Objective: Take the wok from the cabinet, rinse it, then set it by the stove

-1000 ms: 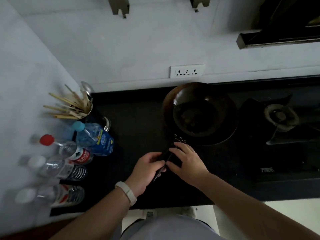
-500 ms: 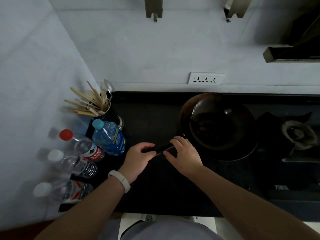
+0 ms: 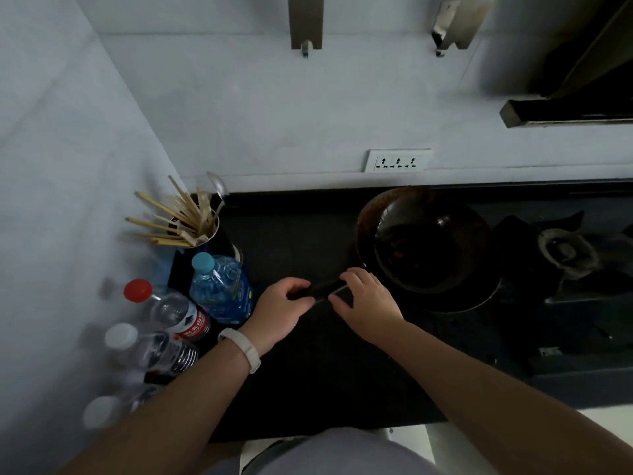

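A dark round wok (image 3: 428, 248) rests on the black countertop (image 3: 308, 371), just left of the gas stove burner (image 3: 567, 250). Its dark handle (image 3: 325, 289) points toward me and to the left. My left hand (image 3: 282, 308), with a white band on the wrist, is closed around the end of the handle. My right hand (image 3: 366, 303) lies over the handle nearer the bowl, fingers loosely spread and touching it.
A metal holder of chopsticks and a spoon (image 3: 191, 221) stands at the counter's back left corner. Several plastic water bottles (image 3: 219, 289) line the left wall. A wall socket (image 3: 399, 161) sits above the wok. A range hood (image 3: 568, 111) hangs at upper right.
The wok handle has swung left, and my left hand has slid out toward its end. The view has tilted up and left, showing more wall.
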### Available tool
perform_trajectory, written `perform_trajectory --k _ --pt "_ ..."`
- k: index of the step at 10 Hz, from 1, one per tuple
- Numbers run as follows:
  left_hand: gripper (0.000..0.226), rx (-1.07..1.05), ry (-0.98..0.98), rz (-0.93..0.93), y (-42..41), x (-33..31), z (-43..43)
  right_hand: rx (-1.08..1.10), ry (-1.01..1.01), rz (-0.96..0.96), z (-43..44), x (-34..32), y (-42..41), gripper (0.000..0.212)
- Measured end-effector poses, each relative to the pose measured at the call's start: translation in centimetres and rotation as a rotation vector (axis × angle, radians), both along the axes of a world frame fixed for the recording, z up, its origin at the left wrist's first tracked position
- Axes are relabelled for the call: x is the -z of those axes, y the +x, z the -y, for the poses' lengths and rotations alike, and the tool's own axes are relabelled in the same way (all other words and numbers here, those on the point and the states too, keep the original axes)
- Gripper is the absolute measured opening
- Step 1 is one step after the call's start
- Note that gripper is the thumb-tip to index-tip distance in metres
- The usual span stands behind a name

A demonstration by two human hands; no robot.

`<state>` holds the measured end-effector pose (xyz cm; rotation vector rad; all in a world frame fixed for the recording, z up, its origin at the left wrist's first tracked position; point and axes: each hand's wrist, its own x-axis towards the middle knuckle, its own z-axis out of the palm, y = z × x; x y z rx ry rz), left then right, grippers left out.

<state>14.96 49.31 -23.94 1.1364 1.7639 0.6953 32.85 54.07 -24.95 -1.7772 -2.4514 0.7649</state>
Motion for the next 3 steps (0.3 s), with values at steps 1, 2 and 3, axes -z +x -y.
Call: perform_trajectory --k 1,2,3 --pt "0.046 0.201 0.093 -0.278 -0.3 -0.8 0.0 0.029 0.012 0.008 0.4 -1.3 0.2 0.062" --pt "0.05 0.371 0.315 -0.447 0.5 -2.0 -0.3 0.072 0.068 0.004 1.1 -2.8 1.2 0.061" --pt "0.052 0.479 0.455 -0.538 1.5 -3.4 -1.3 0.127 0.164 0.052 1.7 -4.5 2.7 0.061"
